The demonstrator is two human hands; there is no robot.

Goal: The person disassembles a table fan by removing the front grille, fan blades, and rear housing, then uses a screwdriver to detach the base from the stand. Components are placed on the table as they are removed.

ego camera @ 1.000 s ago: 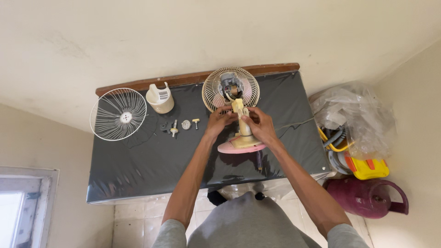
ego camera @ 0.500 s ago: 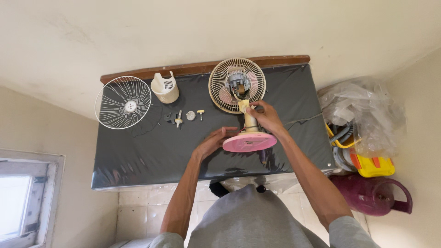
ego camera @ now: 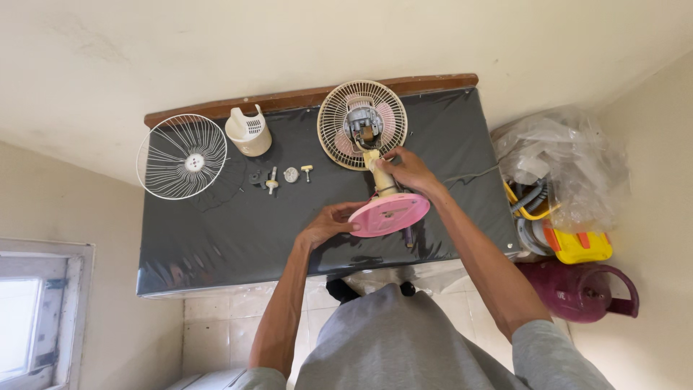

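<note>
Fingers of the right hand [ego camera: 408,170] wrap the cream fan neck [ego camera: 380,177] while the left hand [ego camera: 330,222], fingers spread, props the tilted pink base [ego camera: 390,214], exposing its underside.

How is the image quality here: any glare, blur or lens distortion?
Head view: sharp, evenly lit; wide-angle lens bows the walls and black tabletop; faint sheen on its plastic cover; window at the lower left blown out; left hand and right hand unblurred.

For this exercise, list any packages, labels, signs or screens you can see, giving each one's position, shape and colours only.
Clear plastic bag: on the floor right of the table, crumpled, see-through, over yellow and grey items.
No labels, signs or screens can be made out.
</note>
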